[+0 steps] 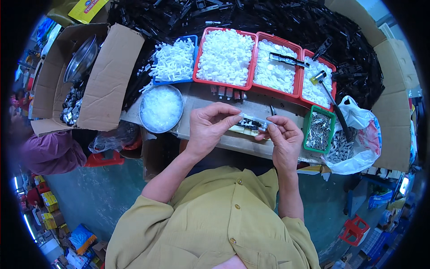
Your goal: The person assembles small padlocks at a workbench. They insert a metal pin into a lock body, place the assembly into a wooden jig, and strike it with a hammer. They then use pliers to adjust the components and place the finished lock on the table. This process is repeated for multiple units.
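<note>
Presently | small black-and-clear part (251, 122) pinched between left hand (209, 125) and right hand (282, 136), above wooden bench (201, 104) | ends to be kept level, grip light | green tray (319, 131) just beside right hand

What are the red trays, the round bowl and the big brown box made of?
Red trays: likely plastic, smooth and evenly coloured. Round bowl: looks like metal, with a grey shiny rim. Brown box: cardboard, matte with folded flaps.

Yellow package (88, 9) top left (red label), cardboard box (107, 80) below
</note>
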{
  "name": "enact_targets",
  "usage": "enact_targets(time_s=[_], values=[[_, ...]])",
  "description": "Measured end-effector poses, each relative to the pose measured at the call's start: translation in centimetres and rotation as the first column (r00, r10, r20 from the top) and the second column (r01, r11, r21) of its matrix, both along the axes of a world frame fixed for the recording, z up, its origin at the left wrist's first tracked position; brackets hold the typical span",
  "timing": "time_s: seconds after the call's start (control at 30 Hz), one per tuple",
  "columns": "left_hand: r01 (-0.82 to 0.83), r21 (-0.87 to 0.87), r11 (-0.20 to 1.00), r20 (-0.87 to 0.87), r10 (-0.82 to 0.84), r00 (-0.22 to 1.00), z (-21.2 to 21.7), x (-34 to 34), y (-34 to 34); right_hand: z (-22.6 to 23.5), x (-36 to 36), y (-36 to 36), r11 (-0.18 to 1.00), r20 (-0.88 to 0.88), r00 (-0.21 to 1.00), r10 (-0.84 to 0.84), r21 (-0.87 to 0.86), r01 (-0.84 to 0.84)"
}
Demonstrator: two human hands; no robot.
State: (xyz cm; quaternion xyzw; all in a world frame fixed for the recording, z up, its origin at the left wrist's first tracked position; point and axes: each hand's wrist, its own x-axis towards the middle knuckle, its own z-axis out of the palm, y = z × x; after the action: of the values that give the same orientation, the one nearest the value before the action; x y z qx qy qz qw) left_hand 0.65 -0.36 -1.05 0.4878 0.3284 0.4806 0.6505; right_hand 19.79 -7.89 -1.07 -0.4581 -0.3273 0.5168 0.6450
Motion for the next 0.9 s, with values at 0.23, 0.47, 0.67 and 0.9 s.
enact_targets(time_s=[0.23, 0.47, 0.67, 0.9], values=[[0.101, -0.159, 0.982, -0.061, -0.112, 0.992, 0.1, 0.4, 0.4, -0.4, 1.3, 0.1, 0.996, -0.114, 0.991, 0.073, -0.045, -0.079], [0.188, -0.332, 0.924, -0.064, -0.221, 0.973, 0.0, 0.4, 1.1, -0.3, 1.6, 0.2, 0.996, -0.041, 0.997, 0.060, -0.064, -0.063], [0.209, 0.620, 0.756, -0.473, 0.148, 0.869, 0.1, 0.1, 1.0, 0.0, 1.9, 0.1, 0.987, -0.110, 0.990, 0.091, -0.119, -0.104], [0.329, 0.633, 0.700, -0.565, 0.127, 0.815, -1.0, 0.3, 1.5, -0.3, 2.7, -0.4, 0.976, -0.024, 0.997, 0.075, -0.203, -0.078]])
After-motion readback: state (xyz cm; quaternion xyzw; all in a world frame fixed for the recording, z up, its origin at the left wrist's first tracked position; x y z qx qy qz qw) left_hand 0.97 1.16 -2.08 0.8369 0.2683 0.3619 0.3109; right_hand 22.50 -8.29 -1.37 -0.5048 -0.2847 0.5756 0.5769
